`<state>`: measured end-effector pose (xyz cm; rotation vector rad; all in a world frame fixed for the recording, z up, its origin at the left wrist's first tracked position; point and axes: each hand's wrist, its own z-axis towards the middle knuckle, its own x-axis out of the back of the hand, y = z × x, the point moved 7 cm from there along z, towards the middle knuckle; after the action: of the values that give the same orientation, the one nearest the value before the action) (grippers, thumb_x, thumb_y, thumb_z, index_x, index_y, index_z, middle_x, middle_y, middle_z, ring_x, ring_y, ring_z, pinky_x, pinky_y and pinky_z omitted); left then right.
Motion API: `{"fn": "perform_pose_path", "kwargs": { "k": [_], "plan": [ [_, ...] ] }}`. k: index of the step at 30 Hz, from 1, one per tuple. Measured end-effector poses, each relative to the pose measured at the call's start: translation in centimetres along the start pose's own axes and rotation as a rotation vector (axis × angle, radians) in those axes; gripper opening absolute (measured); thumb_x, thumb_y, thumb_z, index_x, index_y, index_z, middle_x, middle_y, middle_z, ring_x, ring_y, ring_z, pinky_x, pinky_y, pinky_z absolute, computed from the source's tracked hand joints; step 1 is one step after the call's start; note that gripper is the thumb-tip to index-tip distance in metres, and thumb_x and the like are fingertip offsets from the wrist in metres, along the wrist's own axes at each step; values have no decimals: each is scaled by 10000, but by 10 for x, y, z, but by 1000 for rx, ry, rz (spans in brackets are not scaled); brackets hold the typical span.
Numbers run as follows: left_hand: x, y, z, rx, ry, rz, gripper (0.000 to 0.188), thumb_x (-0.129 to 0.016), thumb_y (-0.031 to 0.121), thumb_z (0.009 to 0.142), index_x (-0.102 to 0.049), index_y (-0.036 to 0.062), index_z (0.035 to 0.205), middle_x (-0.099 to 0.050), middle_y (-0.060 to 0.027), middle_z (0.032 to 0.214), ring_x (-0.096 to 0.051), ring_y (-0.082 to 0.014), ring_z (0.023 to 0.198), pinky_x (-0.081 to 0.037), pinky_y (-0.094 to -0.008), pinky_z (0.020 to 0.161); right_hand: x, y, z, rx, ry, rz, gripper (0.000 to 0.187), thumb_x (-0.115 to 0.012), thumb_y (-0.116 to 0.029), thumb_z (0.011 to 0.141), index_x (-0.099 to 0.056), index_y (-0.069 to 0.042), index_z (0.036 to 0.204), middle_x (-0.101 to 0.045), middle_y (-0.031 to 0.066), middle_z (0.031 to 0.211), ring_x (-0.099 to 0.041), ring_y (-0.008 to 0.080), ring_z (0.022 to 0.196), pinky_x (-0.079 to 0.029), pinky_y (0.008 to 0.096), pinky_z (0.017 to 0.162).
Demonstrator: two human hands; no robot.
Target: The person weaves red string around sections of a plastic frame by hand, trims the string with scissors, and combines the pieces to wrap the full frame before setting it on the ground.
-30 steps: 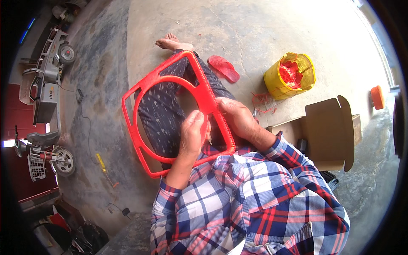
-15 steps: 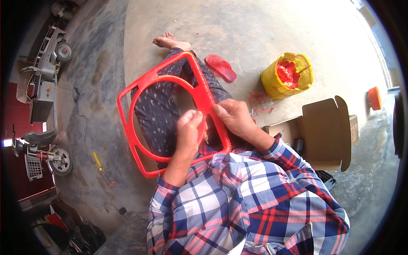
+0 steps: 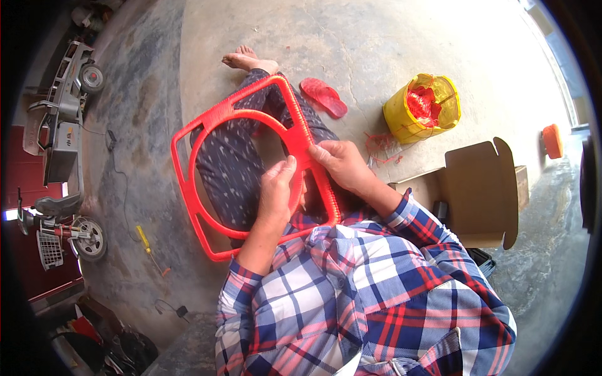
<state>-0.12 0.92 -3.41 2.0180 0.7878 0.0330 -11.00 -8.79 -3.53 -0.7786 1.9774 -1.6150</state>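
Note:
A red square frame [image 3: 219,115] with a round ring inside it lies tilted over my lap and crossed legs. Red strip appears wound closely along its bars. My left hand [image 3: 274,191] is closed round the ring's right side, thumb on top, other fingers partly hidden behind. Across from it, my right hand [image 3: 343,165] pinches at the frame's right bar, where ring and bar join; a thin strand between those fingers is too small to make out.
A yellow bucket [image 3: 397,116] holding red strip [image 3: 422,105] stands ahead to the right, with loose red strands beside it. Nearer is an open cardboard box [image 3: 481,194]. Red slippers [image 3: 323,97] lie past my knee; a yellow-handled screwdriver-like tool [image 3: 143,238] and a scooter [image 3: 72,232] are leftward.
My right hand has shifted slightly up and left along the frame's bar, its fingers still pinched. The left hand keeps its grip, and the frame has hardly moved.

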Motion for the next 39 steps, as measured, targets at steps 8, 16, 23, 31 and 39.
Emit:
{"fn": "perform_pose_path", "kwargs": {
  "k": [8, 16, 23, 31, 39],
  "plan": [
    [-4, 4, 0, -132, 34, 320, 282, -540, 250, 956, -551, 43, 765, -525, -27, 570, -465, -88, 400, -377, -224, 354, 0, 0, -8, -92, -13, 202, 351, -516, -333, 967, -653, -11, 946, -640, 3, 768, -570, 71, 691, -474, 259, 629],
    [-4, 2, -1, -139, 43, 356, 277, -559, 249, 951, -546, 45, 764, -530, -33, 574, -460, -77, 392, -370, -206, 339, -5, 4, 12, -164, -68, 318, 294, -525, -266, 970, -618, -4, 1068, -647, 28, 896, -592, 81, 786, -496, 233, 688],
    [-1, -1, -4, -103, 23, 220, 253, -565, 244, 945, -559, 42, 791, -527, -25, 560, -467, -89, 389, -368, -226, 359, -4, 7, -11, -16, -4, -5, 291, -549, -281, 954, -645, -7, 977, -609, -5, 742, -527, 54, 695, -467, 270, 626],
    [-6, 0, -2, -111, -59, 258, 268, -545, 255, 957, -531, 53, 781, -515, -20, 575, -473, -77, 402, -393, -201, 349, 6, -7, 20, -111, 17, 534, 277, -550, -283, 954, -649, -24, 940, -624, 3, 805, -568, 99, 732, -457, 255, 658],
    [-5, 3, -5, -116, -23, 264, 269, -560, 253, 950, -534, 55, 770, -519, -21, 577, -472, -82, 394, -395, -210, 353, 6, -3, 31, -19, 20, 331, 256, -571, -236, 947, -647, 8, 952, -627, -9, 824, -544, 63, 726, -449, 237, 655]
  ]
}}
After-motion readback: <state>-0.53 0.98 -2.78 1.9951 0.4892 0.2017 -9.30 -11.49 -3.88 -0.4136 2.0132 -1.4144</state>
